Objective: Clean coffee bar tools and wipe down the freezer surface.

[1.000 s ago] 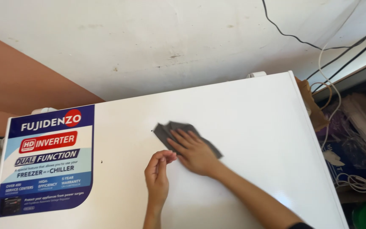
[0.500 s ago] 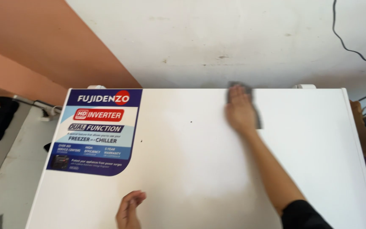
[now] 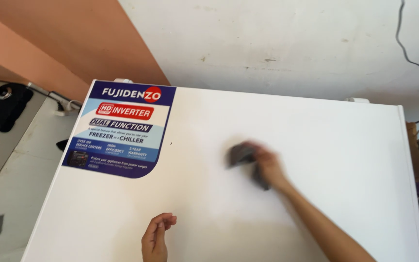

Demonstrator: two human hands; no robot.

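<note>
Dark grey cleaning cloth (image 3: 241, 154) lay pressed flat near the middle of the white chest-freezer lid (image 3: 340, 140) under the blurred right hand (image 3: 267, 167), which gripped it. Left hand (image 3: 155, 237) rested loosely curled and empty at the lid's near edge, right of a blue sticker (image 3: 120, 128).

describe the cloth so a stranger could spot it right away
Start at the big white freezer lid. Near its middle, right of the blue sticker, the right hand presses a small dark grey cloth, the only dark patch on the bare white.
</note>
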